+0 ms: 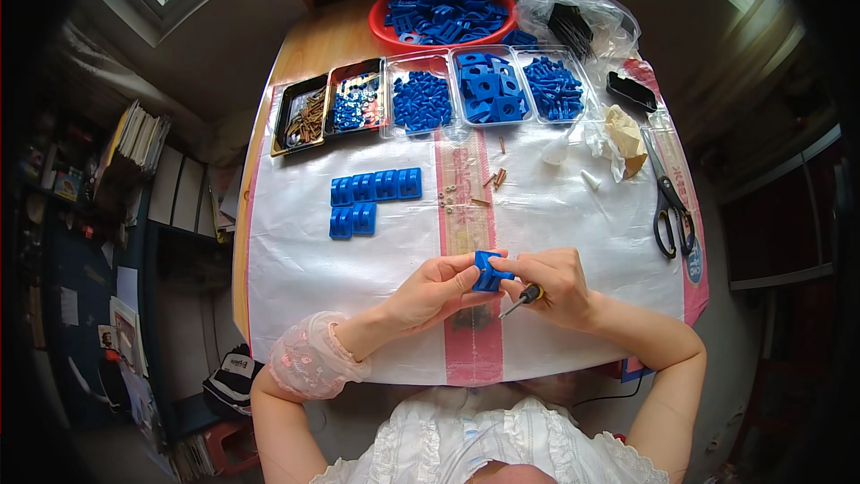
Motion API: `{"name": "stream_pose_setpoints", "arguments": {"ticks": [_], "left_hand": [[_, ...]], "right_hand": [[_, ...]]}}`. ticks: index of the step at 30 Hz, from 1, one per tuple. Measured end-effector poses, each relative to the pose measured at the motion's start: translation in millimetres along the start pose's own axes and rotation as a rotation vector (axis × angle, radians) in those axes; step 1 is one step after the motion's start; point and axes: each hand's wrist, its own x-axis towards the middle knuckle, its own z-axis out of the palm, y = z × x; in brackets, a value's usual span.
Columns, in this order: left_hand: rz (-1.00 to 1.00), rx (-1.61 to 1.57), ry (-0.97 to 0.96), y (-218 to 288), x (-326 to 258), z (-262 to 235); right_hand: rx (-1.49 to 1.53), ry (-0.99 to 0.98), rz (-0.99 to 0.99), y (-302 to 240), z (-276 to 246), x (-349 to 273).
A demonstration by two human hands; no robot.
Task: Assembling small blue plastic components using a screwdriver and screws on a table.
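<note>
Left hand (436,285) pinches squarish blue plastic block (486,272); right hand (553,280), fingers curled, pinches at its right side, black-and-yellow-handled screwdriver (532,293) tucked in that grip, metal shaft slanting near-left, off the block.

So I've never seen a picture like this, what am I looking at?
This single picture comes from a wide fisheye camera on a person's head, looking down, so straight edges bend. There's no machine, just bare hands. The left hand holds a blue part; the right hand has fingers on it too, with a screwdriver tucked in. On the sheet-covered table lie blue pieces in two rows, trays of small parts, a red basin and scissors.
</note>
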Motion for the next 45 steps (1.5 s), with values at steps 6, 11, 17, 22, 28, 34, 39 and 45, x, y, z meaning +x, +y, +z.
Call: {"name": "stream_pose_setpoints", "arguments": {"ticks": [6, 11, 17, 22, 28, 34, 39, 45], "left_hand": [[-0.014, 0.012, -0.042, 3, 0, 3], [-0.021, 0.003, -0.050, 4, -1, 5], [-0.032, 0.000, -0.057, 3, -1, 2], [-0.041, -0.037, -0.035, 7, -1, 6], [0.025, -0.260, 0.085, 18, 0, 5], [0.018, -0.498, 0.100, 19, 0, -17], [0.006, -0.483, 0.173, 19, 0, -20], [-0.002, -0.477, 0.148, 18, -1, -21]], "right_hand": [[0.026, 0.005, 0.033, -6, -3, -1], [0.017, 0.023, 0.022, -6, -1, -1], [0.011, 0.027, 0.028, -8, -1, 0], [0.018, 0.030, 0.008, -3, 1, 0], [0.049, 0.028, 0.142, 0, 3, -2], [0.057, 0.040, 0.143, 6, 4, -4], [0.064, 0.023, 0.139, 5, 4, -4], [0.062, 0.015, 0.141, 7, 5, -4]]}}
